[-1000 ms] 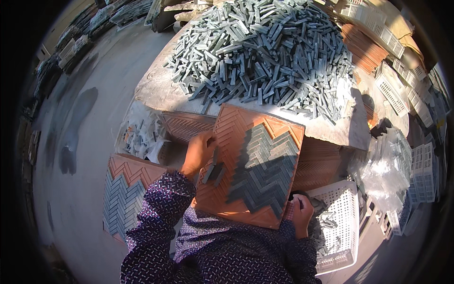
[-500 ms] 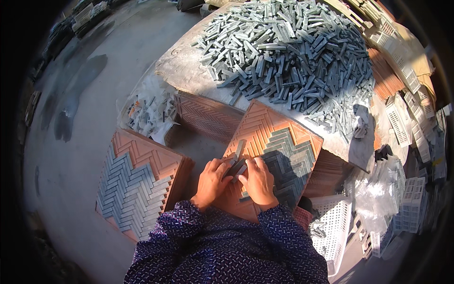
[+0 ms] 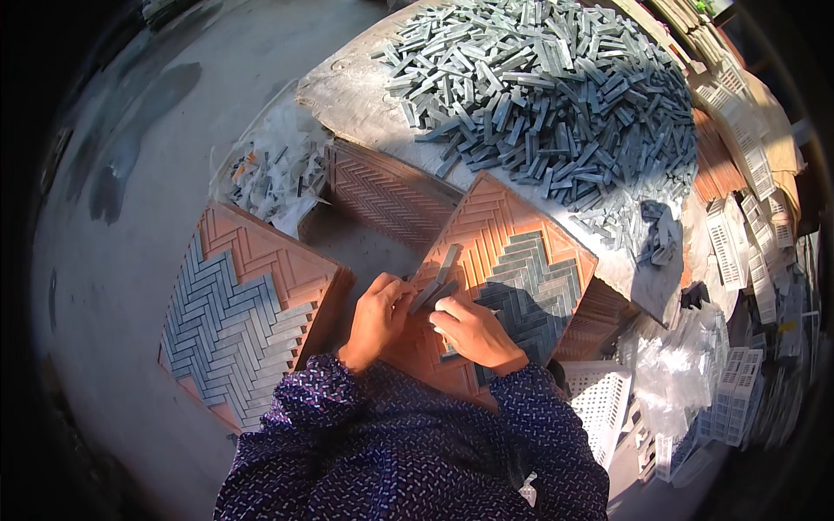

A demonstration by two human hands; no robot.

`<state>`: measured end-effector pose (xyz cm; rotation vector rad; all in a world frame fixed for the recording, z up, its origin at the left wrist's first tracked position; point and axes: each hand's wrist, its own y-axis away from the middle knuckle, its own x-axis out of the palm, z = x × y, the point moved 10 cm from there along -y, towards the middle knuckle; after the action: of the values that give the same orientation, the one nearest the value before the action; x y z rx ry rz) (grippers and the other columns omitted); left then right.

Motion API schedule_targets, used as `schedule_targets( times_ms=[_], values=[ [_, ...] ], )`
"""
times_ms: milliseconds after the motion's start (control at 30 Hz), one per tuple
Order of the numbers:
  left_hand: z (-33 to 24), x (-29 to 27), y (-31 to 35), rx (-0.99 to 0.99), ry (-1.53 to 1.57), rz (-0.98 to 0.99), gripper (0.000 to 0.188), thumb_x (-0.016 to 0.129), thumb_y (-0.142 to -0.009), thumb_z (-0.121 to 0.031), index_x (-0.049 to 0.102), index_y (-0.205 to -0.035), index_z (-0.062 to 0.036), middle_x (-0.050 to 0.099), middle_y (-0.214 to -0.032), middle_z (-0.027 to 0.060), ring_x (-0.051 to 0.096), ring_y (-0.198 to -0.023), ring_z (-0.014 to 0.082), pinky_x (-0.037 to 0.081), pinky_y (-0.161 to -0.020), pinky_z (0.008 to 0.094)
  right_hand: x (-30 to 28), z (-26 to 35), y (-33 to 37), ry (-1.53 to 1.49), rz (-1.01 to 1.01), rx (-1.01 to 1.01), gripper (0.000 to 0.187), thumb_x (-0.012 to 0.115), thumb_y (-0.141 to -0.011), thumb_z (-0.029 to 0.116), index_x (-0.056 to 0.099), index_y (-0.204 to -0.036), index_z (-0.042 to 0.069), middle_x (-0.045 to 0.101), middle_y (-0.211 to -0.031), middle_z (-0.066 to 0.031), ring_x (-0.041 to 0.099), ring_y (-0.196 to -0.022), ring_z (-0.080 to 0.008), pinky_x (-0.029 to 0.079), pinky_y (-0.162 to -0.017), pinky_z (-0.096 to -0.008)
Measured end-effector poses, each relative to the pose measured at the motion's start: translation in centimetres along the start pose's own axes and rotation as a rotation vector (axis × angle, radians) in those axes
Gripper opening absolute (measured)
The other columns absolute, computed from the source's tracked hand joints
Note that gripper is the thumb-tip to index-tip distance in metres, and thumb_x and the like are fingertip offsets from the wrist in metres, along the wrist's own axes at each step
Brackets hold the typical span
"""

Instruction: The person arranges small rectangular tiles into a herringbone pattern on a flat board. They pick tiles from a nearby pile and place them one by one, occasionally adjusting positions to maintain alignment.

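In front of me lies an orange mould tray [image 3: 473, 204] with herringbone grooves, partly filled with dark grey stone strips [image 3: 534, 282]. My left hand [image 3: 375, 319] is over its left edge, thumb and fingers pinched together at the end of a narrow grey stone strip [image 3: 424, 298]. My right hand [image 3: 476, 332] hovers close by on the right, its fingers curled inward; whatever they hold, if anything, is hidden. Another loose strip [image 3: 450, 264] slants just beyond the fingertips. To the left, a second mould tray [image 3: 287, 239] carries lighter grey strips in a herringbone pattern.
A big heap of loose stone strips [image 3: 539, 104] covers the board [image 3: 343, 95] at the back. A bag of scraps [image 3: 274, 178] sits at left, near stacked orange moulds [image 3: 391, 195]. At right are a white perforated basket [image 3: 599, 395], clear plastic [image 3: 669, 365] and white crates [image 3: 732, 395].
My hands have drawn slightly apart, the left rising a little and the right turning with its fingers curling. The basket at right shows less, as the view has shifted.
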<state>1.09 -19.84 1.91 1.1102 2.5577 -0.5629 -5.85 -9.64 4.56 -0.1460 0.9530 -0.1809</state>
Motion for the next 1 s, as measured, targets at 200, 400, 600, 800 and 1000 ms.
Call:
schedule_targets(
  times_ms=[200, 400, 600, 800, 1000],
  values=[
    [1.1, -0.1, 1.7, -0.036, -0.034, 0.030, 0.010, 0.063, -0.077, 0.002, 0.064, -0.086, -0.0003, 0.059, -0.085, 0.0122, 0.061, -0.073, 0.0283, 0.050, -0.064, 0.0326, -0.5, -2.5, 1.1, -0.418, -0.128, 0.336, 0.014, 0.060, -0.080, -0.001, 0.058, -0.093, 0.002, 0.061, -0.080, -0.0116, 0.061, -0.067, -0.0218, 0.048, -0.060, -0.0311],
    [1.1, 0.3, 2.7, -0.032, -0.128, 0.046, 0.017, 0.065, -0.076, -0.001, 0.063, -0.092, -0.0023, 0.059, -0.088, 0.0132, 0.060, -0.080, 0.0319, 0.050, -0.068, 0.0364, 1.7, -3.4, 1.5, -0.432, -0.041, 0.397, 0.012, 0.061, -0.082, 0.004, 0.059, -0.094, 0.002, 0.063, -0.078, -0.0165, 0.062, -0.068, -0.0304, 0.048, -0.060, -0.0353],
    [-0.4, 1.1, 2.6, 0.068, -0.302, 0.017, 0.029, 0.070, -0.072, -0.006, 0.061, -0.099, -0.0036, 0.058, -0.089, 0.0121, 0.059, -0.083, 0.0320, 0.050, -0.070, 0.0377, 1.9, -2.8, 1.0, -0.225, -0.035, 0.325, 0.011, 0.061, -0.082, 0.005, 0.060, -0.092, 0.002, 0.062, -0.081, -0.0169, 0.062, -0.072, -0.0340, 0.050, -0.062, -0.0365],
    [-0.2, 1.8, 2.0, 0.029, -0.360, 0.051, 0.031, 0.071, -0.071, -0.009, 0.060, -0.099, -0.0051, 0.058, -0.089, 0.0107, 0.059, -0.084, 0.0311, 0.050, -0.068, 0.0385, 2.9, -2.5, 1.7, -0.152, -0.046, 0.238, 0.016, 0.063, -0.080, 0.005, 0.061, -0.095, 0.003, 0.061, -0.090, -0.0147, 0.061, -0.080, -0.0337, 0.051, -0.067, -0.0391],
    [1.2, 1.5, 2.0, -0.039, -0.283, 0.045, 0.028, 0.069, -0.071, -0.006, 0.060, -0.098, -0.0058, 0.058, -0.090, 0.0103, 0.059, -0.083, 0.0316, 0.050, -0.067, 0.0387, 2.6, -1.4, 2.3, -0.057, -0.094, 0.188, 0.016, 0.062, -0.077, 0.004, 0.059, -0.093, 0.005, 0.057, -0.093, -0.0113, 0.059, -0.084, -0.0300, 0.049, -0.069, -0.0390]
  ],
)
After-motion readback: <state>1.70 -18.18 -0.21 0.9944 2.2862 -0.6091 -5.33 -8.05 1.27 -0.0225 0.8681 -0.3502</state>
